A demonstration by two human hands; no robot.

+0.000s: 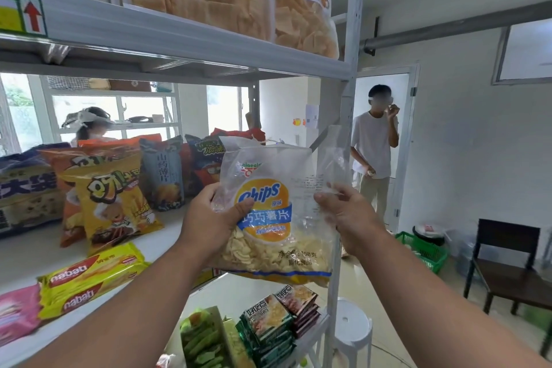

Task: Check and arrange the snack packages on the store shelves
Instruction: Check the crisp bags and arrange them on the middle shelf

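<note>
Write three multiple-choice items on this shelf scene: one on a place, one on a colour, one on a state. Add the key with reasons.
1. Where do the nabati packs lie?
A. on the top shelf
B. on the middle shelf, left of the arms
C. on the white stool

2. What colour is the basket on the floor?
A. green
B. red
C. blue

3. How is the clear Chips bag held?
A. lying on the shelf
B. by one hand
C. by both hands

Key: 1 B, they lie flat at the shelf's near edge; 2 A, its mesh is green; 3 C, the left hand and right hand grip its sides.
</note>
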